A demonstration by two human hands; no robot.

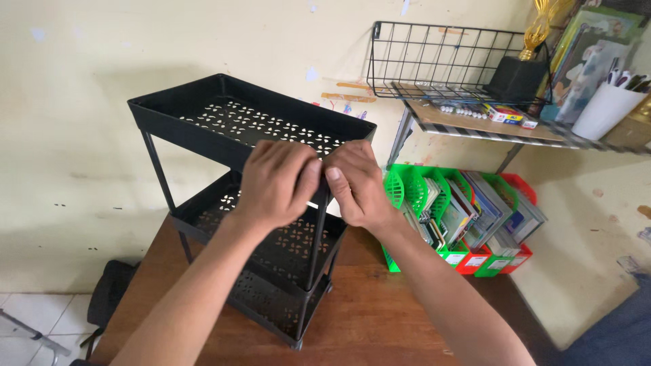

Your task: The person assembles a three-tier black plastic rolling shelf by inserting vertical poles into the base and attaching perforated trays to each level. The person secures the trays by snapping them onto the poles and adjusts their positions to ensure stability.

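Observation:
A black three-tier plastic rack (203, 102) with perforated trays stands on a brown wooden table (380, 318). My left hand (274, 183) and my right hand (356, 183) meet at the near corner of the rack's top tray, fingers curled over its rim above the near corner post (316, 244). Both hands press on that corner side by side, thumbs touching. The corner itself is hidden under my fingers. The middle tray (203, 217) and the bottom tray (271, 305) show below my forearms.
Green and red file holders (468, 257) full of books and folders stand at the right of the table against the wall. Above them are a black wire basket (434, 54), a shelf (488, 125) with small boxes, and a white cup (607, 108). A black bag (112, 288) lies on the floor at left.

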